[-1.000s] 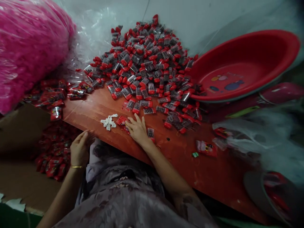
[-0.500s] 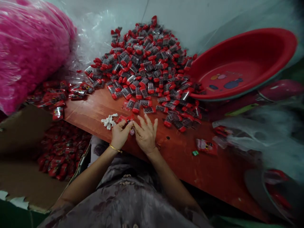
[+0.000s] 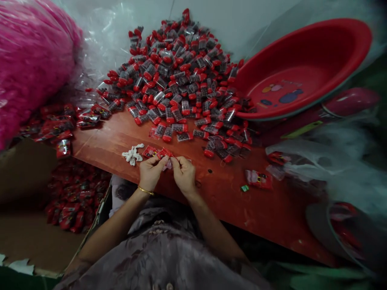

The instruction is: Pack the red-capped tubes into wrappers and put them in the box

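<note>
My left hand (image 3: 150, 172), with a gold bracelet at the wrist, pinches a small red printed packet (image 3: 165, 153) by its near edge. Close by on the right, my right hand (image 3: 185, 175) has its thumb and fingers pressed together at the same packet, its fingers curled. Another red printed packet (image 3: 150, 151) lies just beyond the left fingers. Left of it is a bunched white string-like bundle (image 3: 133, 154). Behind the hands rises a heap of small clear containers with red caps (image 3: 178, 84) and dark contents.
A red basin (image 3: 305, 68) leans at the back right. Filled red packets lie on the wooden table (image 3: 99, 141) at left and in a cardboard box (image 3: 24, 245) below. A bag of pink pieces (image 3: 33, 64) stands back left; a plastic bag (image 3: 329, 161) and a bucket (image 3: 317, 229) sit right.
My right hand's fingers were spread and are now curled in, pinching at the packet. My left hand keeps its pinch. The whole view has shifted slightly.
</note>
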Tool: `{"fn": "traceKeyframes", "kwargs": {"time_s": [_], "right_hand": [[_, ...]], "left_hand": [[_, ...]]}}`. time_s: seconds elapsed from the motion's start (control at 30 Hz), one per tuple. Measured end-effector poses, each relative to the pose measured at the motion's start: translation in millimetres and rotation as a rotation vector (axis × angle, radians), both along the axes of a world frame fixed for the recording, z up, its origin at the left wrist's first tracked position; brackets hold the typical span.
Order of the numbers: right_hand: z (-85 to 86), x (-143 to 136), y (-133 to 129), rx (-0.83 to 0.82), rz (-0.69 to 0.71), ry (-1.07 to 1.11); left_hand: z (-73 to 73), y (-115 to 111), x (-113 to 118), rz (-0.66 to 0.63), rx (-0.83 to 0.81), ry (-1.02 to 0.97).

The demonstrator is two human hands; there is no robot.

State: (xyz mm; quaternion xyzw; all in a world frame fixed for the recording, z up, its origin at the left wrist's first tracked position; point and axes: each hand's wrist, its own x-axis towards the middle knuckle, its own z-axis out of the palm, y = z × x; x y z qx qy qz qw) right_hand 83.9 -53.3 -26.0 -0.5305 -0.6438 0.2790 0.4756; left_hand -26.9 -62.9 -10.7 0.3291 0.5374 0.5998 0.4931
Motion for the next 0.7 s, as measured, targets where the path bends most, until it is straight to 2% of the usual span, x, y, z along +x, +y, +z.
{"fn": "traceKeyframes", "kwargs": {"time_s": [0.2, 0.3, 0.4, 0.47, 0.57, 0.7], "right_hand": [[-3.3, -13.3, -8.6, -0.079, 0.110, 0.015], [0.5, -6.6, -8.3, -0.096, 0.194, -0.039], [8.6, 26.3, 3.5, -0.044, 0.297, -0.119], [13.3, 57.2, 16.6, 0.089, 0.385, -0.353], [15.5, 94.2, 33.5, 0.103, 0.564, -0.667], [13.7, 104.9, 35.7, 0.063, 0.692, -0.836]], "left_hand": [[6.6, -4.5, -12.4, -0.038, -0.147, -0.203], [9.4, -6.0, -19.0, -0.045, -0.189, -0.235], [11.9, -5.0, -26.0, -0.010, -0.273, -0.282], [12.8, -3.6, -28.3, -0.016, -0.329, -0.313], [12.2, -2.3, -24.0, -0.059, -0.382, -0.342], [8.8, -3.5, -13.4, -0.135, -0.437, -0.359]]}}
